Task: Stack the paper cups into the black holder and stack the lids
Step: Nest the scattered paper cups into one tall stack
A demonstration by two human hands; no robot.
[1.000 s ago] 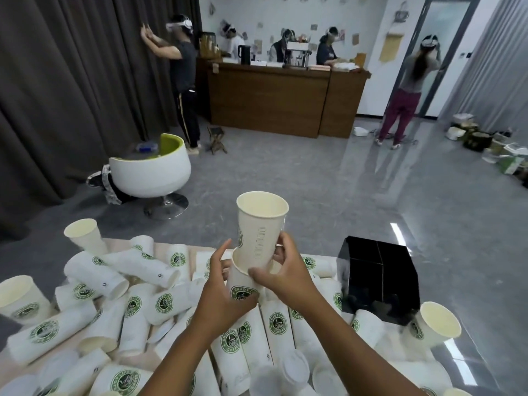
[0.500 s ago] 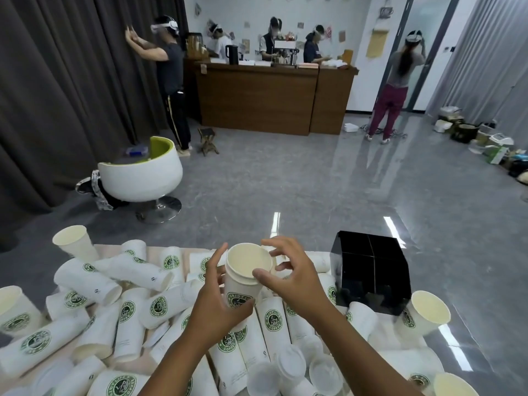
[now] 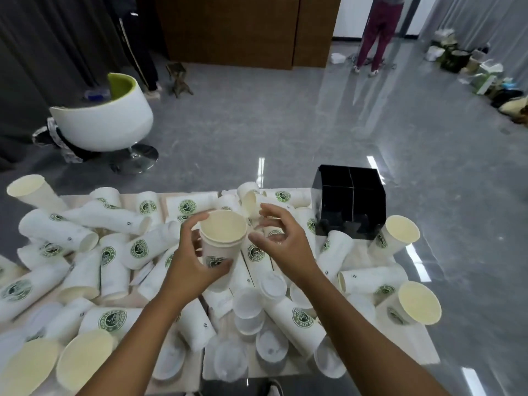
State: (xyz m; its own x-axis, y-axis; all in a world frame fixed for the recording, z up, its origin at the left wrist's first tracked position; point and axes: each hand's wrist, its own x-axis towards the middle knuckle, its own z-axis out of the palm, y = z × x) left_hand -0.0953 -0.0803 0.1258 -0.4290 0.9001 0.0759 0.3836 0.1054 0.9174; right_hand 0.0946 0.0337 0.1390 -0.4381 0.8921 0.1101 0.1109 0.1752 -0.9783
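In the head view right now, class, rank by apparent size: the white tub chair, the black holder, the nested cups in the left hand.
1. White tub chair, though farthest.
2. Black holder.
3. Nested cups, despite being nearest; the left hand covers part.

Two bare forearms, left hand (image 3: 191,264), right hand (image 3: 281,247), no sleeves, rings or watch visible

Matt white paper on the nested cups (image 3: 221,247), cream and unglazed inside, printed with green logos. Glossy, smooth black plastic on the holder (image 3: 350,207), faintly reflective. Translucent, frosted plastic on the lids (image 3: 247,305). Polished grey stone-look finish on the floor (image 3: 314,132), mirror-bright under the lights. Shiny white shell and chromed metal base on the chair (image 3: 103,124). Brown wood-grain on the counter (image 3: 243,27).
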